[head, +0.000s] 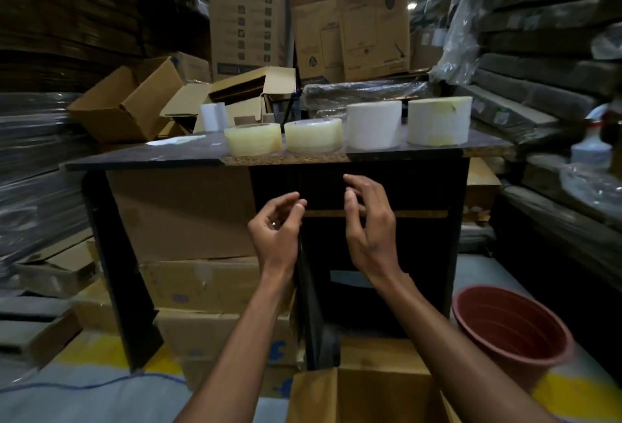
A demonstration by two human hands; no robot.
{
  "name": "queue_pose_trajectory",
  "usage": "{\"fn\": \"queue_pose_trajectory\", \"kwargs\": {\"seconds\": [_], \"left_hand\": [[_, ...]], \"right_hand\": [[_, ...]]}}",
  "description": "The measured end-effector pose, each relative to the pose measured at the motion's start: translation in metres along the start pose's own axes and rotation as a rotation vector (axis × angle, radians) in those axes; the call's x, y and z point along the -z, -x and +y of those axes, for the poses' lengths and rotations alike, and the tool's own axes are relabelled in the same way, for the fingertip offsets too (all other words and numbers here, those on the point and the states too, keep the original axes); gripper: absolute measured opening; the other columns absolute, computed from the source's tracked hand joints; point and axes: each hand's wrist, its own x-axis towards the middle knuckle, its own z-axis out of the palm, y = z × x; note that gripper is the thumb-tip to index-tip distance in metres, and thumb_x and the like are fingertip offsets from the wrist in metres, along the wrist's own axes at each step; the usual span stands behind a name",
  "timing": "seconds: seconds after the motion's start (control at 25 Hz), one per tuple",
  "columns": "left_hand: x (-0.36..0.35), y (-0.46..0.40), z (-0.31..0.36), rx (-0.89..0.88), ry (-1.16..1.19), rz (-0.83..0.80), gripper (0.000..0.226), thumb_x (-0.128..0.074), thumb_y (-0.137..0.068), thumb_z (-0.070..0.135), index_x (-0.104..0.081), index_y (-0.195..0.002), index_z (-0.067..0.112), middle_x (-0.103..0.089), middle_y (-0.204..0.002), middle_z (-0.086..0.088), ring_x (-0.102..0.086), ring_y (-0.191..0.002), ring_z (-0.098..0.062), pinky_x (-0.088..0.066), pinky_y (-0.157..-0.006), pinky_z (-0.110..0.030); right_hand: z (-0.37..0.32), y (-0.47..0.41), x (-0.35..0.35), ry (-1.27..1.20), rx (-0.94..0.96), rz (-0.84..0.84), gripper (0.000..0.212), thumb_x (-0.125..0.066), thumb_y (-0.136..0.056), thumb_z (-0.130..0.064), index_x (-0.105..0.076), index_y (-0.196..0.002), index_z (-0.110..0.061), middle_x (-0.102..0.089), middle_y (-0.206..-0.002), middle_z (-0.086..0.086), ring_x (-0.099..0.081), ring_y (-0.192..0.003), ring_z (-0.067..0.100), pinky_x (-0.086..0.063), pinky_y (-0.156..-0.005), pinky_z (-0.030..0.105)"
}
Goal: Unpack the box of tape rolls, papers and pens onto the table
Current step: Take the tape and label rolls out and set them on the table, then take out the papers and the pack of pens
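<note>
- Open cardboard box (370, 392) sits at the bottom edge, below both forearms.
- Dark worktop (168, 156) carries four tape rolls (373, 124) in a row.
- Left hand (277, 234) and right hand (368, 224) hover empty, fingers loosely curled and apart.

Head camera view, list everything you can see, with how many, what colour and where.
clear tape rolls: two, yellowish, left part of the row on the table.
white rolls: two, taller, right part of the row.
small white roll: one, behind the row, at the left.
table: one, dark top, chipped front edge.
open box: one, brown, on the floor at the bottom edge.
loose cartons: several, brown, behind the table at the left.
plant pot: one, reddish brown, floor at the right.
spray bottle: one, whitish, far right.
left hand: empty, below the table edge.
right hand: empty, beside it.
</note>
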Motion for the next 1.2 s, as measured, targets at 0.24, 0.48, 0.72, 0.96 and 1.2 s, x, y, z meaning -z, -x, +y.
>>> {"fn": "queue_pose_trajectory", "kwargs": {"seconds": [0.24, 0.48, 0.72, 0.96, 1.2], "left_hand": [[-0.006, 0.083, -0.061, 0.19, -0.062, -0.131, 0.011, -0.073, -0.084, 0.009, -0.076, -0.092, 0.016, -0.077, -0.088, -0.007, -0.074, -0.086, -0.021, -0.06, -0.075, -0.041], [0.006, 0.164, -0.135, 0.449, -0.168, -0.247, 0.013, -0.076, -0.082, 0.01, -0.076, -0.095, 0.009, -0.077, -0.085, -0.006, -0.074, -0.083, -0.018, -0.06, -0.073, -0.036], [0.03, 0.236, -0.208, 0.778, -0.317, -0.339, 0.022, -0.078, -0.079, 0.016, -0.073, -0.101, 0.02, -0.077, -0.083, -0.003, -0.072, -0.079, -0.013, -0.06, -0.078, -0.041], [0.029, 0.296, -0.248, 1.141, -0.609, -0.422, 0.05, -0.076, -0.075, 0.027, -0.06, -0.121, 0.021, -0.071, -0.109, -0.004, -0.068, -0.094, -0.023, -0.059, -0.082, -0.036], [0.052, 0.343, -0.258, 1.216, -0.88, -0.631, 0.059, -0.063, -0.088, 0.031, -0.044, -0.142, 0.018, -0.05, -0.141, -0.006, -0.051, -0.126, -0.028, -0.039, -0.085, -0.026]], "right_hand": [[0.047, 0.108, 0.027, 0.072, -0.287, -0.08, 0.028, -0.043, -0.105, -0.023, -0.063, -0.123, -0.015, -0.064, -0.116, -0.003, -0.059, -0.107, 0.002, -0.049, -0.088, 0.017], [0.101, 0.218, 0.059, 0.173, -0.522, -0.187, 0.036, -0.035, -0.107, -0.028, -0.067, -0.112, -0.012, -0.067, -0.104, 0.0, -0.063, -0.097, 0.011, -0.051, -0.084, 0.031], [0.134, 0.296, 0.085, 0.384, -0.843, -0.429, 0.037, -0.034, -0.106, -0.037, -0.06, -0.087, -0.018, -0.068, -0.089, 0.009, -0.064, -0.087, 0.029, -0.047, -0.075, 0.036], [0.158, 0.369, 0.089, 0.523, -1.283, -1.017, 0.05, -0.039, -0.103, -0.042, -0.055, -0.129, -0.003, -0.057, -0.135, 0.022, -0.054, -0.123, 0.037, -0.045, -0.102, 0.04], [0.166, 0.418, 0.092, 0.566, -1.435, -1.125, 0.043, -0.057, -0.094, -0.036, -0.052, -0.128, -0.011, -0.056, -0.134, 0.014, -0.056, -0.119, 0.03, -0.047, -0.091, 0.033]]}}
